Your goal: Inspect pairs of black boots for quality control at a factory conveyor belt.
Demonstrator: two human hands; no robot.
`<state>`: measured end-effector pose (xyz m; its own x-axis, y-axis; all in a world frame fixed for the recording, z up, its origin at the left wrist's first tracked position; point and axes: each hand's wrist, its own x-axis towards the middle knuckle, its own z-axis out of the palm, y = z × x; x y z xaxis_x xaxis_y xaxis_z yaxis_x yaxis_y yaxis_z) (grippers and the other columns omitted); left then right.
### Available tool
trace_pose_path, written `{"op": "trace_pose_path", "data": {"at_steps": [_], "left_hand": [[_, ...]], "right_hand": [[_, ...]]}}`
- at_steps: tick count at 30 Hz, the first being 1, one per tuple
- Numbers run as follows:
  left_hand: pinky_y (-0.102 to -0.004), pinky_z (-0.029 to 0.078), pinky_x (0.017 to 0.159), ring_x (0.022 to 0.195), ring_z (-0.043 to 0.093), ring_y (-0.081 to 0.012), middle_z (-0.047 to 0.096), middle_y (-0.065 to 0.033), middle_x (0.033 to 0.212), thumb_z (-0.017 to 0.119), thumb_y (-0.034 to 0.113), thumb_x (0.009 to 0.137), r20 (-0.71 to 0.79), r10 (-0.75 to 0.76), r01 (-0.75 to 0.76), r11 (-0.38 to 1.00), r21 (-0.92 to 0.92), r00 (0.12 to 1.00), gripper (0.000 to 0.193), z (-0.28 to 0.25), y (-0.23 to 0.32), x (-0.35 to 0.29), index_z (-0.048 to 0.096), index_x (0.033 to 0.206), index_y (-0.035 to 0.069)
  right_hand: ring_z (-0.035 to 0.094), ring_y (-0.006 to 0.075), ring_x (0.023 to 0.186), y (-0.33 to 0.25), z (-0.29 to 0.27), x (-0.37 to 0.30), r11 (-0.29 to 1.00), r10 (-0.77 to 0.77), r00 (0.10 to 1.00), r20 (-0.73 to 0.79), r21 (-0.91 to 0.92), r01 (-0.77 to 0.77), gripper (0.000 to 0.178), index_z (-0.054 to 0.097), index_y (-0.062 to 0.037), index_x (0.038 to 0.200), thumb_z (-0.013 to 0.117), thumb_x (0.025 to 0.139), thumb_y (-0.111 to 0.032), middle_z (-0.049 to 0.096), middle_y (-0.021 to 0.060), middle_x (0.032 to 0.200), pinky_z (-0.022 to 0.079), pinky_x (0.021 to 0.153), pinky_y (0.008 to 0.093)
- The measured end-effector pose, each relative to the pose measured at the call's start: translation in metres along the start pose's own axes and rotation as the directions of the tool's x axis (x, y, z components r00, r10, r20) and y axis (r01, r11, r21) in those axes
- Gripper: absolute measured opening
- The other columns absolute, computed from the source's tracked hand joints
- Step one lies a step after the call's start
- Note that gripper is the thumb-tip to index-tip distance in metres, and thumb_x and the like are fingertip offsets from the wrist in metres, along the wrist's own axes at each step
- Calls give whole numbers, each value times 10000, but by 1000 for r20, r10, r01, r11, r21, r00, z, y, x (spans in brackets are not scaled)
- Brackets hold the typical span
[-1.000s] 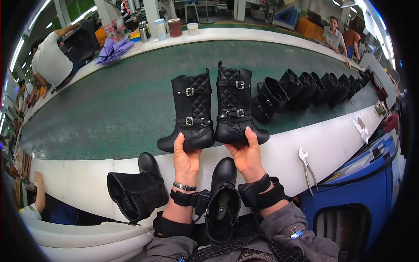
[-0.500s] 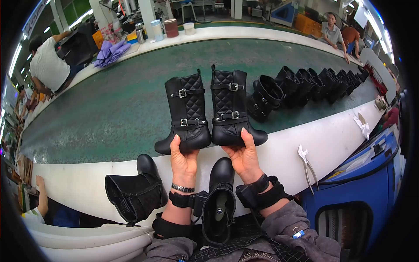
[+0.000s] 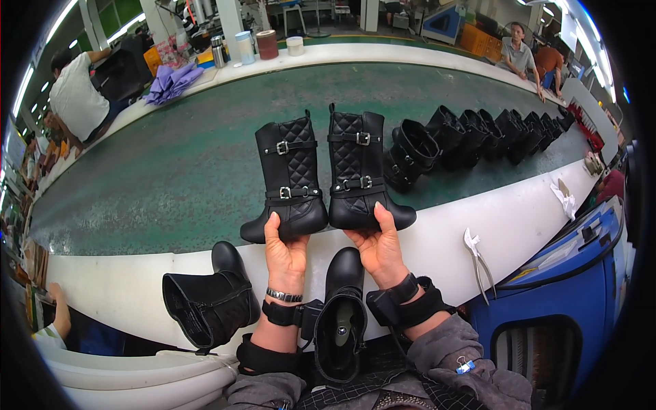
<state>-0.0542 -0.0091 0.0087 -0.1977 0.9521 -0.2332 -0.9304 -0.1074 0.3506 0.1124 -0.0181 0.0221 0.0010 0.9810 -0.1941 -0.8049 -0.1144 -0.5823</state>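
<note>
Two black quilted boots with buckled straps stand side by side in front of me, toes pointing outward. My left hand (image 3: 285, 254) grips the left boot (image 3: 290, 179) by its sole, thumb over the lower side. In my right hand (image 3: 379, 249) is the right boot (image 3: 357, 171), held the same way. Between my forearms a third black boot (image 3: 343, 314) stands with its opening toward me, its pale insole showing. Another black boot (image 3: 210, 301) lies on its side left of my left wrist. The fingers under both soles are partly hidden.
A row of black boots (image 3: 471, 133) runs along the green belt (image 3: 150, 184) to the right. Pliers (image 3: 480, 263) and a white-wrapped tool (image 3: 564, 198) lie on the white ledge (image 3: 437, 239). A blue machine (image 3: 547, 301) stands right; other people sit around the belt.
Both held boots stay together in my hands, with almost no movement. The whole view has shifted very slightly.
</note>
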Motion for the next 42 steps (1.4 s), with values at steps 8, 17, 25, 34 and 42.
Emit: {"op": "trace_pose_path", "data": {"at_steps": [8, 17, 25, 34, 42], "left_hand": [[-500, 475, 976, 1125, 555, -285, 556, -120, 1214, 651, 216, 856, -11, -15, 14, 1000, -25, 1000, 446, 1, 0, -2, 486, 1231, 42], [-489, 480, 972, 1110, 563, -276, 559, -113, 1205, 651, 214, 859, -16, -16, 15, 1000, -23, 1000, 432, 2, 1, -2, 489, 1220, 39], [-482, 456, 998, 1121, 557, -278, 565, -115, 1212, 637, 204, 866, -4, -26, 26, 999, -47, 1000, 407, -2, 0, -2, 504, 1207, 26], [-474, 487, 963, 1080, 586, -279, 578, -114, 1183, 674, 183, 828, 56, 55, -55, 998, 9, 997, 447, -3, 0, -3, 504, 1212, 29], [-473, 485, 967, 1082, 583, -275, 575, -109, 1179, 673, 172, 818, 99, 73, -75, 997, 22, 992, 460, -1, 0, -4, 501, 1220, 31]], "right_hand": [[631, 214, 981, -1, 1, -1, 1000, 3, 1000, -7, -9, -3, 449, 552, -35, 1123, 665, 847, -371, 622, 113, 1060, 578, 815, 371], [625, 212, 984, 0, 0, -2, 1000, 2, 1000, 3, -21, -2, 444, 550, -33, 1128, 647, 861, -373, 618, 109, 1056, 572, 826, 367], [622, 196, 997, 2, -5, 1, 999, 18, 999, 34, -28, -17, 376, 581, -61, 1112, 585, 900, -372, 632, 79, 1071, 552, 846, 368], [629, 195, 982, 0, -10, 1, 997, 6, 999, 53, -76, -2, 375, 582, -79, 1123, 611, 881, -364, 639, 70, 1062, 542, 836, 373], [640, 218, 978, -3, -9, 2, 994, -7, 994, 107, -104, 18, 426, 579, -63, 1133, 617, 861, -389, 644, 93, 1074, 552, 830, 382]]}}
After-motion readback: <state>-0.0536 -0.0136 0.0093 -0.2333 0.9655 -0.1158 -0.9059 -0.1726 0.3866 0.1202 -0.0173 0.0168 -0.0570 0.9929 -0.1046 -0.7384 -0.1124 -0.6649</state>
